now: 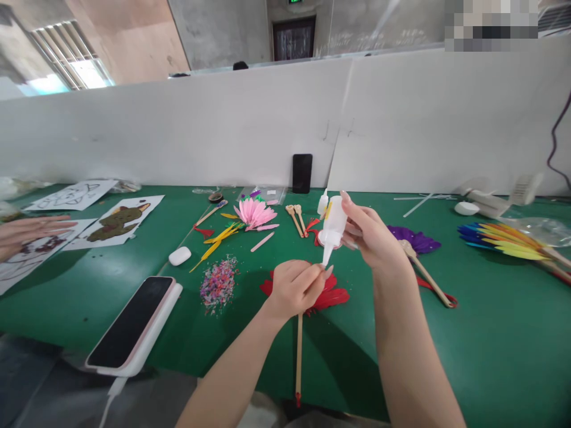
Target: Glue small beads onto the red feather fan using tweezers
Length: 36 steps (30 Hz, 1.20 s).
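Note:
My right hand [363,229] grips a white glue bottle [334,220], tilted with its nozzle down. My left hand [298,285] is closed in a pinch right at the nozzle tip; whatever lies between its fingertips is hidden. Beneath my left hand is a fan of red feathers [332,297], partly covered by the hand. Its wooden handle [299,356] points toward me and ends in a red cord. Behind the bottle stands a second, smaller white bottle [322,203]. Two wooden handles [297,220] with red tassels lie just left of it.
Left of my hands are pink feathers [254,213], yellow feathers [218,241], a confetti-like pile [218,285], a white case [179,256] and a phone [131,321]. A purple feather fan [417,239] and multicoloured feathers [504,241] lie right. Another person's hands [31,232] rest on drawings far left.

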Available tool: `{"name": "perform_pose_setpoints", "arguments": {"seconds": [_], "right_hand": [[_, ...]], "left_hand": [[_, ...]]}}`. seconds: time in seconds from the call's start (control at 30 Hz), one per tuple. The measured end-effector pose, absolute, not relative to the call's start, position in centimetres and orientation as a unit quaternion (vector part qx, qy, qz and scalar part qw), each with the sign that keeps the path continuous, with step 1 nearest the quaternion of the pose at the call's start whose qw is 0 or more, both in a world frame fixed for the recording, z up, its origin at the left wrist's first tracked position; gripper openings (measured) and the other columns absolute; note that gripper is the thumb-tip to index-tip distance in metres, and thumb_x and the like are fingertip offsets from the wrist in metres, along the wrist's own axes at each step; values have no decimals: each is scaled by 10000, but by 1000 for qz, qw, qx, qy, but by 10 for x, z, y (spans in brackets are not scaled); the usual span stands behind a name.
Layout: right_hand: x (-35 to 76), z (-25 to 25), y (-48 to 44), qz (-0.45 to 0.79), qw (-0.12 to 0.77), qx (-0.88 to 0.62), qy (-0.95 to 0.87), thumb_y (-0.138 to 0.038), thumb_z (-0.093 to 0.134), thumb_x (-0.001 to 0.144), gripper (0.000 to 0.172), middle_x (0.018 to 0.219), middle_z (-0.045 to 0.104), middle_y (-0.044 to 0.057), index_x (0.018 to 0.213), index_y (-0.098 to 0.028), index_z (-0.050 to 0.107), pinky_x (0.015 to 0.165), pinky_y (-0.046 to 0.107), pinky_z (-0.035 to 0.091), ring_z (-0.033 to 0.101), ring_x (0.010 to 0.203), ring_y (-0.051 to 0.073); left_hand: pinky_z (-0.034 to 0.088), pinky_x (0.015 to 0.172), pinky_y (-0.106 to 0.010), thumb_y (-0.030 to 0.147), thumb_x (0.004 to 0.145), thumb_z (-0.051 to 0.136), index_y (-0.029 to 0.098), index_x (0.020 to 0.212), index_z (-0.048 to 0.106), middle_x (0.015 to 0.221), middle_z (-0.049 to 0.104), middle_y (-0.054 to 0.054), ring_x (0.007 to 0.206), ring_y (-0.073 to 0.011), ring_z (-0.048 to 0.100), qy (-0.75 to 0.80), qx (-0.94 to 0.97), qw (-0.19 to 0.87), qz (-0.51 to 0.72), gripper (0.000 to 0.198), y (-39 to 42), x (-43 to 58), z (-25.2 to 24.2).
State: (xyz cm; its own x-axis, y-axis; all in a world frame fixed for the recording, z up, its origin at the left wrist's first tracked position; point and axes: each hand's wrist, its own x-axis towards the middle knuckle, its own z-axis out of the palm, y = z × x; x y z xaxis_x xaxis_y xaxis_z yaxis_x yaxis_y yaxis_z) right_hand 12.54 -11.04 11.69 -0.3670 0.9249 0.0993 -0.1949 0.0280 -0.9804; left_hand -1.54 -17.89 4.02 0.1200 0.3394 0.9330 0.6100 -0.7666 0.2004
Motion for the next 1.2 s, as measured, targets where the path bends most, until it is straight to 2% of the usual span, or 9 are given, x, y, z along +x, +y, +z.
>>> {"name": "perform_pose_setpoints", "arguments": {"seconds": [0.3, 0.4, 0.6, 0.7, 0.83, 0.9, 1.0, 1.2], "right_hand": [[123, 117, -112, 602, 456, -335, -564, -511, 559, 845, 518, 396, 213, -88, 462, -201, 401, 374, 248, 216, 284, 327, 57], [121, 117, -112, 589, 460, -339, -571, -515, 584, 827, 509, 381, 238, -91, 466, -196, 418, 384, 243, 244, 296, 325, 52], [120, 121, -114, 567, 480, -353, -569, -513, 608, 810, 475, 373, 310, -83, 502, -181, 467, 361, 233, 201, 335, 313, 43], [122, 121, -113, 567, 490, -345, -565, -514, 627, 794, 474, 379, 305, -84, 499, -183, 462, 366, 228, 217, 341, 324, 45], [124, 118, -111, 581, 496, -324, -558, -527, 615, 797, 508, 387, 249, -87, 471, -197, 409, 375, 236, 229, 308, 339, 55], [124, 118, -111, 590, 499, -314, -552, -527, 609, 802, 500, 406, 233, -87, 483, -201, 403, 372, 236, 224, 298, 349, 60], [124, 118, -112, 604, 499, -302, -542, -512, 594, 820, 481, 430, 226, -86, 503, -203, 404, 365, 234, 220, 279, 355, 61], [125, 119, -111, 626, 501, -287, -525, -526, 587, 820, 494, 442, 197, -83, 493, -205, 403, 365, 245, 199, 258, 364, 68]], "left_hand": [[342, 470, -210, 161, 818, 592, 175, 822, 577, 519, 516, 37, 451, -84, 415, -368, -731, 56, -572, 21, -178, -18, 36], [331, 477, -218, 133, 840, 544, 179, 788, 583, 508, 513, 30, 458, -88, 415, -388, -722, 33, -572, 79, -179, -17, 37], [376, 505, -200, 148, 890, 484, 171, 748, 566, 503, 530, 30, 470, -78, 474, -429, -682, -51, -590, 166, -183, -11, 45], [375, 469, -178, 206, 915, 474, 168, 732, 577, 467, 509, 50, 410, -54, 461, -438, -658, -168, -589, 213, -186, -9, 49], [261, 341, -166, 365, 889, 525, 163, 730, 606, 455, 483, 60, 317, -22, 338, -383, -542, -446, -600, 269, -185, -11, 49], [224, 315, -160, 403, 860, 564, 159, 722, 608, 443, 464, 62, 309, -21, 324, -345, -489, -518, -611, 284, -184, -12, 47], [216, 307, -151, 423, 836, 594, 157, 687, 581, 413, 428, 69, 309, -24, 333, -321, -452, -553, -622, 306, -182, -12, 46], [201, 321, -147, 456, 844, 573, 158, 694, 553, 427, 411, 77, 323, -14, 293, -324, -425, -548, -643, 335, -177, -11, 49]]}}
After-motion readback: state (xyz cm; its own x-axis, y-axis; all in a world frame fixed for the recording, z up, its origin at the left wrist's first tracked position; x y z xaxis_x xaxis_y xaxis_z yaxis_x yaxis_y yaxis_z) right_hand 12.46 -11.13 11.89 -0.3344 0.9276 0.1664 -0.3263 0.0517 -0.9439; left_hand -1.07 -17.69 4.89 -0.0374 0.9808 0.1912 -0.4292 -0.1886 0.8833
